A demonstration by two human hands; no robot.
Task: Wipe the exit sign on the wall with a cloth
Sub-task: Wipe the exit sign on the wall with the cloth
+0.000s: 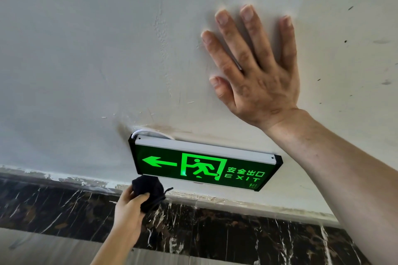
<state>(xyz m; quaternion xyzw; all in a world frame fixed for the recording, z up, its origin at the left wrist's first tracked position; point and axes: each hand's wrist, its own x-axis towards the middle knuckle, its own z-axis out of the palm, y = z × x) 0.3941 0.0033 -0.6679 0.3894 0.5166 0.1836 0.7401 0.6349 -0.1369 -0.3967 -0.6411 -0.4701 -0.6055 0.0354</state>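
A lit green exit sign [202, 168] with a left arrow, a running figure and the word EXIT is fixed low on the white wall. My left hand [129, 211] grips a bunched dark cloth [148, 189], which touches the sign's lower left corner. My right hand [256, 71] lies flat on the wall above and to the right of the sign, fingers spread, holding nothing.
A white cable [137, 132] loops out of the wall at the sign's top left corner. Below the sign runs a dark marble skirting band [215, 236] with white veins. The white wall [86, 49] is scuffed and stained around the sign.
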